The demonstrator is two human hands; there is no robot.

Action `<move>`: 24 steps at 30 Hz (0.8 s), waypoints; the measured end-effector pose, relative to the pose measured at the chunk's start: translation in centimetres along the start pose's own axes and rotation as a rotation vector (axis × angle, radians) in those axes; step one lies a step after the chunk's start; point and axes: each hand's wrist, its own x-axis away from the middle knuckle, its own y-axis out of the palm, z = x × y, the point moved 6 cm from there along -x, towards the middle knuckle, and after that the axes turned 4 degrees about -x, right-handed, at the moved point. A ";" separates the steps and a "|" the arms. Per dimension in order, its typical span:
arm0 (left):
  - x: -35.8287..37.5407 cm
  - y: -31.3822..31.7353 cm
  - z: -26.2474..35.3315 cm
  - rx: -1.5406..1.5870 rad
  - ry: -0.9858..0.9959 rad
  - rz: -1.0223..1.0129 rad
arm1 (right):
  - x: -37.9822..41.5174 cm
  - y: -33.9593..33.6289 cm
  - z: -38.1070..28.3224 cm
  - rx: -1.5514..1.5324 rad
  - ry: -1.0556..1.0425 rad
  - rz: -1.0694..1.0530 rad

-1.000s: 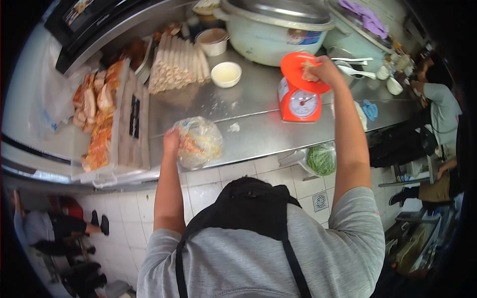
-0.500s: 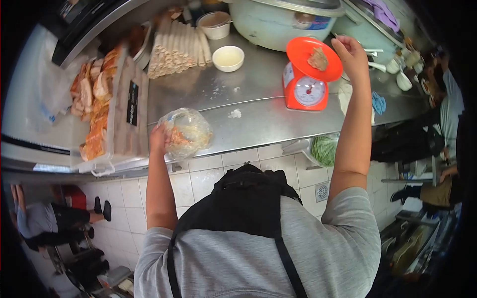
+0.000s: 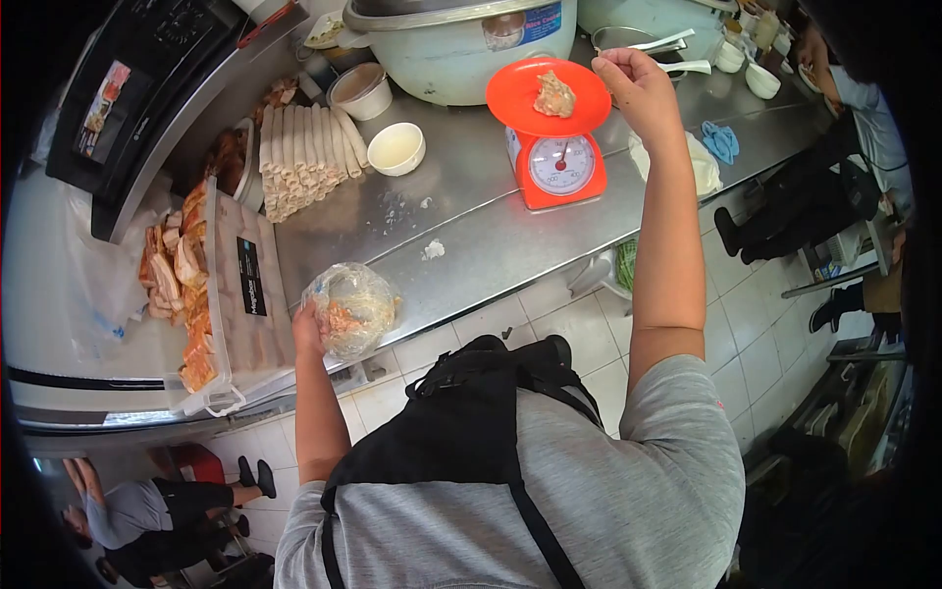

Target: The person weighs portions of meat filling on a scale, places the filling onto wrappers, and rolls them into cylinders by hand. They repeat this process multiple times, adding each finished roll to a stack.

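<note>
Red-orange plastic is forming the plate [image 3: 508, 96] of a kitchen scale [image 3: 561, 182], which is standing on the metal surface [image 3: 461, 231] in the upper middle of the frame. A lump of pale, pinkish food [image 3: 554, 95] is resting on this plate, while the dial needle below is pointing nearly straight up. The right hand [image 3: 638, 90] is hovering just beside the plate's right side, its grip looking narrow; whether the fingertips are meeting or pinching anything, I cannot tell. At the front edge of the surface, left of centre, the left hand [image 3: 308, 330] is holding the side of a clear plastic bag [image 3: 358, 306], its grip closing on the film, and orange and pale food is showing through. Above the bag, white residue [image 3: 433, 250] is lying on the metal. Farther up, a white bowl [image 3: 396, 163] is sitting near stacked pale rolls [image 3: 306, 155], with a large pale-green pot [image 3: 442, 64] standing behind. Browned meat [image 3: 199, 339] is lying beside a translucent box wall [image 3: 260, 334] at the left. A blue cloth [image 3: 719, 143] is lying right of the scale, and another person [image 3: 873, 118] is showing at the upper right.
</note>
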 end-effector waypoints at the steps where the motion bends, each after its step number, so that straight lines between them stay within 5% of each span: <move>1: -0.1 -0.2 -0.1 -0.004 -0.006 -0.009 | 0.1 -0.1 0.2 -0.009 -0.001 0.003; 4: -0.9 0.1 -0.9 0.028 0.001 -0.039 | 1.3 1.8 -0.2 -0.097 -0.096 -0.003; 9: 1.2 3.0 0.1 -0.027 -0.012 -0.011 | 12.1 19.8 1.5 -0.051 0.136 -0.701; 11: 1.1 4.0 0.2 0.081 -0.047 -0.042 | 17.6 26.9 3.4 0.044 0.034 -0.944; 14: 1.0 4.1 0.1 0.138 -0.070 -0.214 | 23.3 34.0 5.2 0.177 -0.075 -1.065; 16: 1.6 4.7 0.3 0.262 -0.074 -0.122 | 25.9 36.9 5.5 0.369 -0.029 -1.221; 19: 1.6 4.4 0.4 0.297 -0.074 -0.116 | 27.6 37.9 4.9 0.462 -0.047 -1.028; 24: 2.1 4.8 1.0 0.277 -0.066 -0.104 | 28.5 37.4 7.2 0.596 -0.226 -1.035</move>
